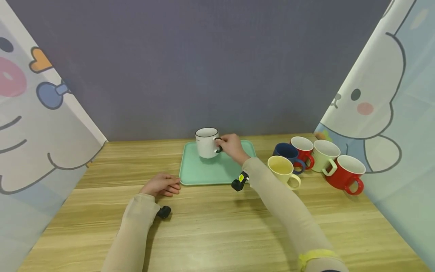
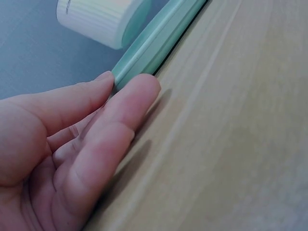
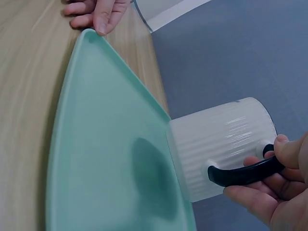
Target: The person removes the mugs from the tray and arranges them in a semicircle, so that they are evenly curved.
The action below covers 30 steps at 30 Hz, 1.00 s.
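A white ribbed mug (image 1: 206, 145) with a black rim and black handle (image 3: 246, 172) is upright over the back left part of a mint-green tray (image 1: 217, 173). My right hand (image 1: 232, 146) grips this handle, its fingers curled round it. The mug's shadow falls on the tray; whether its base touches the surface I cannot tell for certain. At the tray's near left corner, my left hand (image 1: 162, 185) pinches the edge, with the thumb on top and the index finger against the side, as the left wrist view shows.
Several mugs stand grouped right of the tray: a yellow one (image 1: 280, 170), a dark blue one (image 1: 284, 152), a pale green one (image 1: 323, 158) and red ones (image 1: 341, 177). A grey wall (image 1: 210, 68) rises behind the wooden table (image 1: 204, 234), and cartoon-printed cloths flank it.
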{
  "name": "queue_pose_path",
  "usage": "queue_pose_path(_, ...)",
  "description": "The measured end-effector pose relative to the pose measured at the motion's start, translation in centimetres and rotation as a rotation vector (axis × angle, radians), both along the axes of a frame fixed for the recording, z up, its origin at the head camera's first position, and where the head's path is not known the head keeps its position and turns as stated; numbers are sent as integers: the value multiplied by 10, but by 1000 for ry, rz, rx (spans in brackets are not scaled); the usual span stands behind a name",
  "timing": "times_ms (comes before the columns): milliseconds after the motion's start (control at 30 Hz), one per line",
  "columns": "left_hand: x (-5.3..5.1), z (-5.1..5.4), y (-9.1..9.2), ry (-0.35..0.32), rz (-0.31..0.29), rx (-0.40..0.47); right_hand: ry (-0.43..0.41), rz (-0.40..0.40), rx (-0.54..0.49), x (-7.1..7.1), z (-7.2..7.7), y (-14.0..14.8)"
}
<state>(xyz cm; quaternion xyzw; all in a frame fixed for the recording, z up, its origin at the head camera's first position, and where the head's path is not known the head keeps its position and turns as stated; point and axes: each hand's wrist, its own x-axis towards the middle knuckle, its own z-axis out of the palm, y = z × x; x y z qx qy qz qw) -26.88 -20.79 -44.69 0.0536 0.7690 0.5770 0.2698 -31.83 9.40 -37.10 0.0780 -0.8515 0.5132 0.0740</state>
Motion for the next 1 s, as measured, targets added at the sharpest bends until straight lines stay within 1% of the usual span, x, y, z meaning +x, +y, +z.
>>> queue_pose_path(233,1,3,1,9,0,0,4,14,50,6,19,17)
queue_pose_path(367,1,1,1,-1,7,-2,11,10,28,10,26,27)
queue_pose_path(433,1,0,0,-2,4,-5,13,7,0,12,30,32)
queue_pose_path(533,0,0,0,-2,11,-6,18,2,-1,17,36,39)
queue_pose_path(600,1,0,0,5,5,-6,12,2,-7,22,41,43)
queue_pose_path(733,2,0,1,9,11,-5,0,8,-11,29,50,54)
queue_pose_path(900,3,2,2,-2,34,-10,-17,0,-5,40,58,68)
queue_pose_path(1000,3,2,3,0,26,-17,-19,-4,2,44,61,78)
